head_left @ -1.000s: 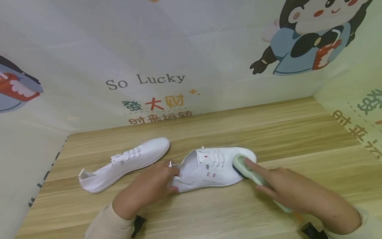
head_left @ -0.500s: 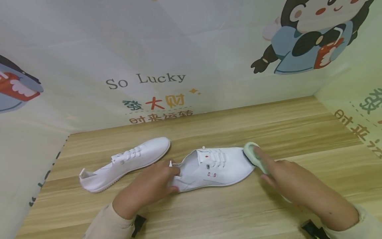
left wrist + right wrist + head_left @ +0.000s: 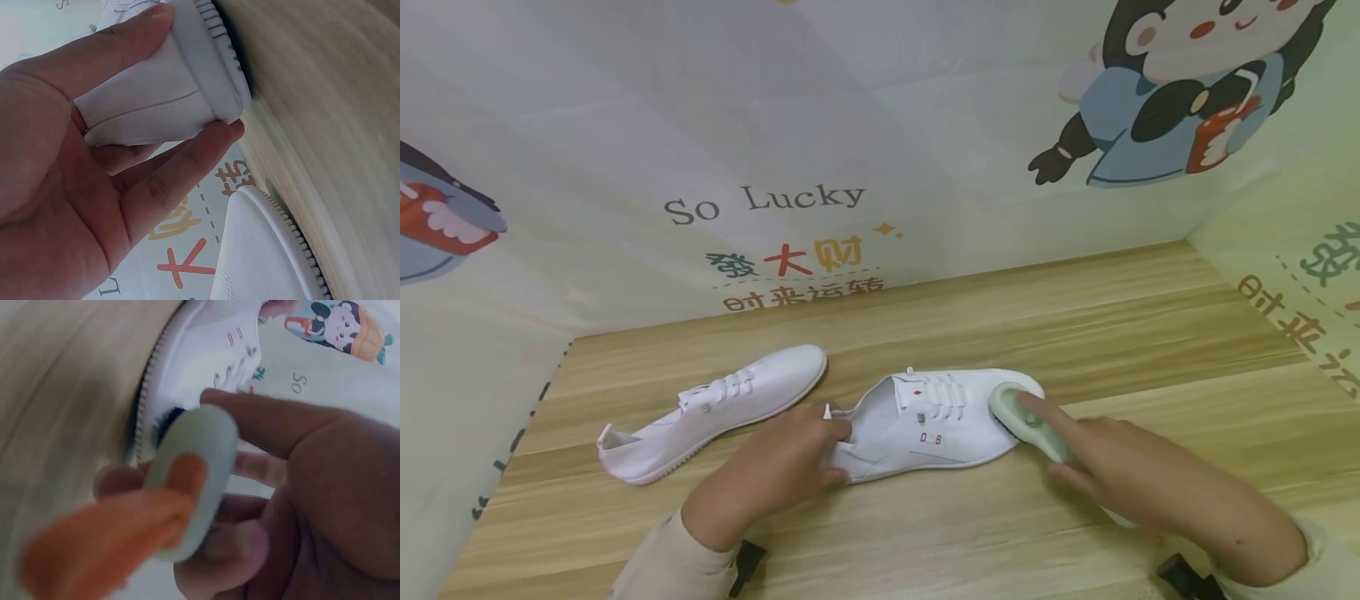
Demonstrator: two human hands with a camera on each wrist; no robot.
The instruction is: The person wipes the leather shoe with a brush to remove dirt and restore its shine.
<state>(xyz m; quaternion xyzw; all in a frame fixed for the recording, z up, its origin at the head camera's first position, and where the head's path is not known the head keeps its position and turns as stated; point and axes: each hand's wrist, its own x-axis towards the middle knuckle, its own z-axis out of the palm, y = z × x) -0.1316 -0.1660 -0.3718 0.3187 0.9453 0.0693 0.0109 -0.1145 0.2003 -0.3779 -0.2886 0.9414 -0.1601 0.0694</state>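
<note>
1. The lettered shoe [image 3: 962, 442] lies sole-down on the desk [image 3: 955, 542].
2. The left hand [image 3: 793, 454] grips its heel.
3. The right hand [image 3: 1108, 458] holds a green brush [image 3: 1032, 435], bristles at its toe.
4. The second shoe [image 3: 722, 412] sits left of the lettered shoe.

"How's our light in the head view?"
"Even and muted; we see soft shadows on the counter [image 3: 970, 533], a yellowish tint on the right wall [image 3: 1270, 242]"
"And our wrist views?"
"Dimmer on the left; on the right, blur smears the orange strap [image 3: 112, 537], and we see the shoe [image 3: 200, 340] washed pale"
</note>
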